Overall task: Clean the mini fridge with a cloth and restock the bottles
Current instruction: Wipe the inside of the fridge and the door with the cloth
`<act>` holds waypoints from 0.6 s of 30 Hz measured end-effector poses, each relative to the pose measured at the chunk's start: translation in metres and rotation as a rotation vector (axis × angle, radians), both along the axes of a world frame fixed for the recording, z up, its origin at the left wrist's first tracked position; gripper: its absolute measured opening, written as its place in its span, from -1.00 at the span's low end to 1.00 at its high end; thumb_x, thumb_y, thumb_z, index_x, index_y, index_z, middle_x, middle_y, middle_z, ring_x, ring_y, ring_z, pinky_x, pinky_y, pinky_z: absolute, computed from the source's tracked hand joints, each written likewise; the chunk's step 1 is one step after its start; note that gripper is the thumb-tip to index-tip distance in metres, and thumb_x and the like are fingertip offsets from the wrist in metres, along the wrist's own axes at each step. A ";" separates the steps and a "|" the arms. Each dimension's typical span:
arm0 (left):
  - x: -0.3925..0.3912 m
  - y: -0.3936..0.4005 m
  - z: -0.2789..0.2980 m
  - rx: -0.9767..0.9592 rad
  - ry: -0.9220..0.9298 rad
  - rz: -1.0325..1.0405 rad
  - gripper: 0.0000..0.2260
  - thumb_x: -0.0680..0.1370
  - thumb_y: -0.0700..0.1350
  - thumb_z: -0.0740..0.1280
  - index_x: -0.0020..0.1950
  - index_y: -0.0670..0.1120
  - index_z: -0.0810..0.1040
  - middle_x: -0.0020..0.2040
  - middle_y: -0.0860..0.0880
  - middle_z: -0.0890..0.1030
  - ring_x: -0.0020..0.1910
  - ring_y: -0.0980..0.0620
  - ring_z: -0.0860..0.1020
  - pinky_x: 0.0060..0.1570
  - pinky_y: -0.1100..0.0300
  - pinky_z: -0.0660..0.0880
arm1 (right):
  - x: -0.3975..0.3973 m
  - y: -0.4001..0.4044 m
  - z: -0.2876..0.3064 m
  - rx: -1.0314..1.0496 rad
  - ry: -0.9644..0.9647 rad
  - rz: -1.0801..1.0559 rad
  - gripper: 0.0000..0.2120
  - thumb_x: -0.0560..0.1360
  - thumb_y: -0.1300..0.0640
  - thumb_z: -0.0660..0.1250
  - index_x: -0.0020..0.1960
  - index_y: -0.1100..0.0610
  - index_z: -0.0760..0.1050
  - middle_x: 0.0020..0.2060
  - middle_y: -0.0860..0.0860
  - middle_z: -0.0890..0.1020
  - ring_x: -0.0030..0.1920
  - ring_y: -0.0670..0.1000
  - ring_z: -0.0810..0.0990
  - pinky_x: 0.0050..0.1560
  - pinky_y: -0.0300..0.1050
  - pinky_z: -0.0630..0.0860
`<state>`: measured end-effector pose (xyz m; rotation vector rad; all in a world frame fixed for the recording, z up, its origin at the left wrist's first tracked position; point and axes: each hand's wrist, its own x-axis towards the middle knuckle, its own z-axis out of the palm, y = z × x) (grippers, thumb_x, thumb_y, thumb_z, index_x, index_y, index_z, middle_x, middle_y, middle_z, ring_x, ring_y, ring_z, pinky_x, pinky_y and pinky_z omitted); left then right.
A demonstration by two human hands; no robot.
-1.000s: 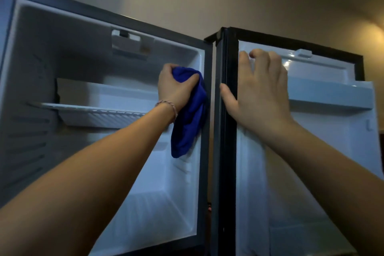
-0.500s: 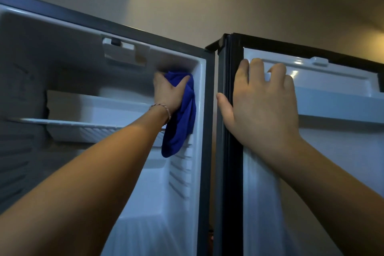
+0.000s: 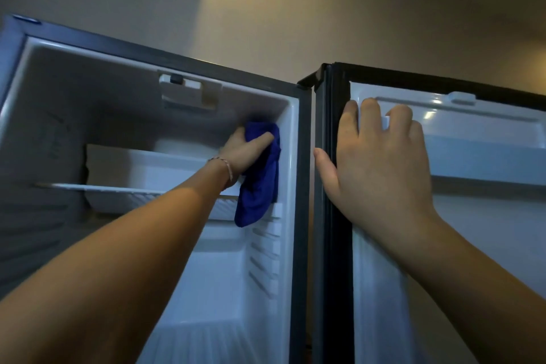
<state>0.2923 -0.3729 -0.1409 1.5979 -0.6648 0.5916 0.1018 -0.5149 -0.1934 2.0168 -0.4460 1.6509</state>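
Beige wall, open mini fridge (image 3: pixel 301 186), left hand (image 3: pixel 245 154) gripping cloth (image 3: pixel 261 183) inside

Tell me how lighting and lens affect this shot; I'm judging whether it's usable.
Head view: dim overall, warm light on the wall above; glare spots on the open door; the fridge interior is shadowed at upper left; the blue cloth in the left hand stays readable; wide-angle bending at edges.
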 end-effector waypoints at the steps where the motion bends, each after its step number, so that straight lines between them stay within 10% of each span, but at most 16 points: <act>1: 0.002 0.004 -0.001 0.074 0.011 0.027 -0.33 0.29 0.38 0.42 0.30 0.11 0.44 0.28 -0.12 0.54 0.26 -0.21 0.51 0.28 -0.20 0.47 | 0.000 0.000 0.000 0.000 -0.002 0.003 -0.28 0.61 -0.22 0.03 0.52 0.33 0.19 0.34 0.29 0.38 0.21 0.32 0.38 0.12 0.11 0.38; 6: -0.005 -0.002 -0.015 0.159 -0.125 0.294 -0.26 0.54 0.21 0.32 0.56 0.01 0.02 0.50 -0.12 0.11 0.45 -0.23 0.18 0.47 -0.17 0.18 | 0.000 0.000 0.001 -0.009 0.004 0.004 -0.28 0.61 -0.21 0.02 0.52 0.34 0.19 0.34 0.30 0.38 0.20 0.33 0.38 0.11 0.12 0.38; 13: -0.020 -0.012 -0.013 0.107 0.087 -0.043 0.00 0.25 0.56 0.14 0.60 0.15 0.02 0.59 0.11 0.03 0.54 -0.15 0.14 0.49 -0.21 0.12 | 0.001 -0.001 0.000 -0.015 -0.009 0.011 -0.28 0.60 -0.21 0.03 0.50 0.34 0.20 0.32 0.31 0.39 0.19 0.33 0.39 0.09 0.12 0.37; 18: -0.022 -0.034 -0.012 0.132 -0.022 0.285 -0.38 0.63 0.32 -0.11 0.63 0.08 -0.04 0.63 -0.04 -0.06 0.56 -0.29 0.00 0.49 -0.17 -0.06 | 0.002 -0.001 0.000 -0.016 -0.026 0.017 -0.28 0.59 -0.21 0.06 0.48 0.35 0.23 0.29 0.33 0.40 0.18 0.35 0.38 0.08 0.15 0.36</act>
